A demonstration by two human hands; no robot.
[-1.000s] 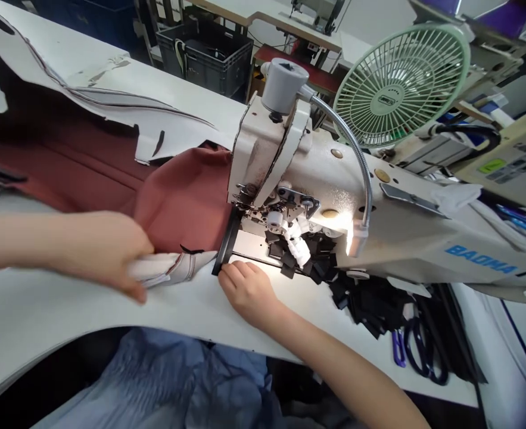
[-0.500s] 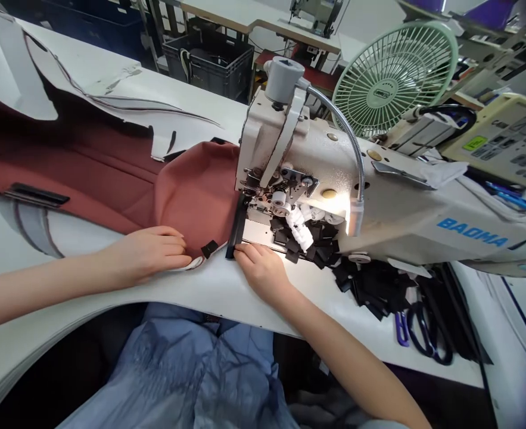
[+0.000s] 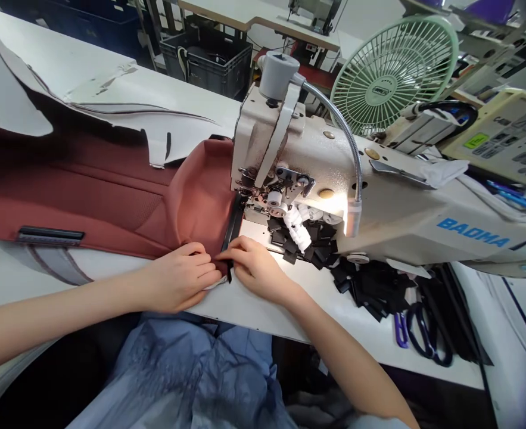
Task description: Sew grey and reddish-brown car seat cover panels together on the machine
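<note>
"Where's the black strip (image 3: pixel 233 221)?"
"Ahead of the right hand (image 3: pixel 256 267), the nearer one; long axis runs away to the sewing machine (image 3: pixel 301 143). The red cloth (image 3: pixel 200 202) spreads ahead-left."
"Grips?"
"Left hand (image 3: pixel 191 277) clamps the cloth's near edge, close beside the right. Right hand touches the strip's near end; can't tell if pinching."
"Counts?"
"One cloth. Another dark strip (image 3: pixel 50 236) left of both hands, so two. Black tabs (image 3: pixel 370 293) rightward, too heaped to count."
</note>
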